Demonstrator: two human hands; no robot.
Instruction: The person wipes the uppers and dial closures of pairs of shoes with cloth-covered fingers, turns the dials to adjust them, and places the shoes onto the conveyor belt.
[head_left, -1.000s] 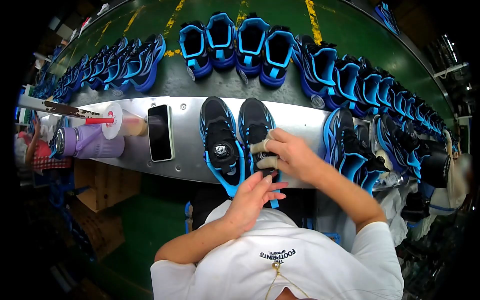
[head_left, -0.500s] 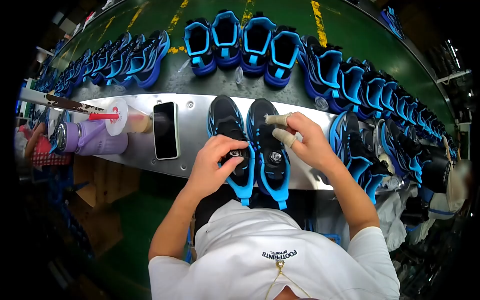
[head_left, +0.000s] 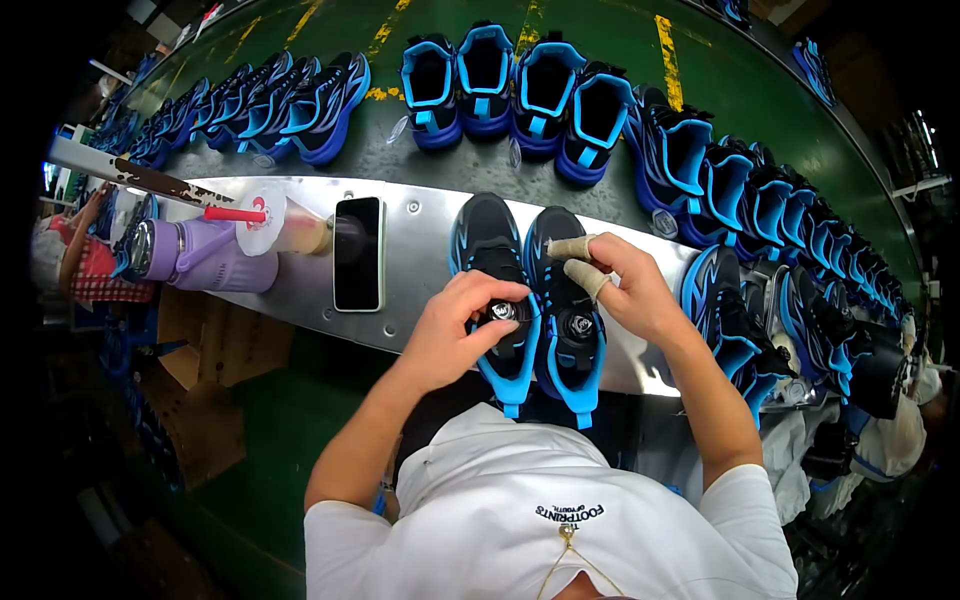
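A pair of black and blue sneakers stands side by side in front of me, toes pointing away: the left sneaker (head_left: 487, 222) and the right sneaker (head_left: 556, 222). On the left one, the thumb and index finger of my left hand (head_left: 458, 325) close round the silver lacing dial (head_left: 504, 311). My right hand (head_left: 632, 287) is over the forefoot of the right sneaker, its thumb and index finger in beige finger covers. Those two fingertips are slightly apart, with nothing visible between them. The right sneaker's own dial (head_left: 578, 326) is uncovered.
A phone (head_left: 358, 254), a purple bottle (head_left: 225, 258) and a drink cup (head_left: 300, 235) are on the metal ledge (head_left: 420, 255) to the left. More sneakers (head_left: 548, 95) line the green surface beyond. Others (head_left: 715, 310) crowd the right side. A cardboard box (head_left: 205, 400) lies lower left.
The whole view has shifted, so everything appears farther right. My left fingers remain at the dial, and my right fingertips still hover over or touch the right sneaker's forefoot.
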